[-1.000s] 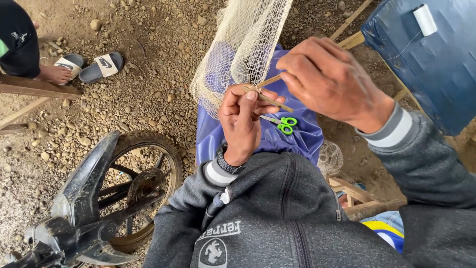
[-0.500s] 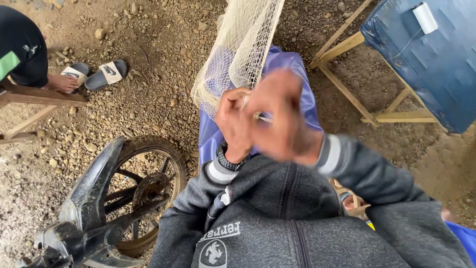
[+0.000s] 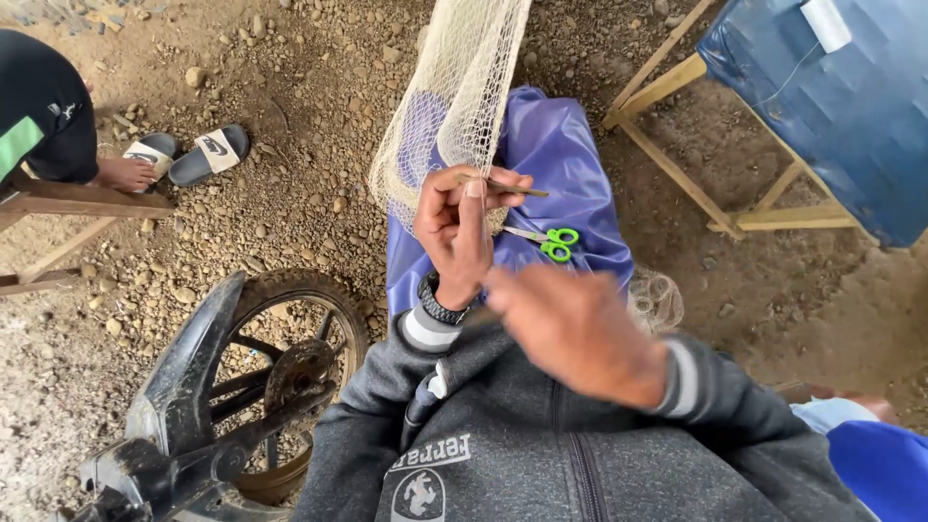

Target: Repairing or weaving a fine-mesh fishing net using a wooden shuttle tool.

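Observation:
My left hand [image 3: 456,232] is raised in front of me, fingers pinched on the lower edge of a cream fishing net [image 3: 454,97] and on a thin wooden stick [image 3: 507,187] that lies across the fingertips. The net hangs down from above onto a purple-blue cloth [image 3: 561,145] over my lap. My right hand [image 3: 570,333] is blurred, low and close to my chest, below the left wrist; whether it holds anything is unclear. Small green-handled scissors [image 3: 546,240] lie on the cloth just right of my left hand.
A motorcycle front wheel and mudguard [image 3: 261,367] stand at lower left. A wooden bench [image 3: 68,203], another person's bare foot [image 3: 121,174] and black-and-white slippers [image 3: 208,153] are at left. A wooden-framed table with a blue cover [image 3: 831,106] is at upper right. The ground is gravel.
My right hand has dropped from the net edge beside the left hand down toward my chest. The left hand keeps its pinch on the net and stick. The view shifted slightly.

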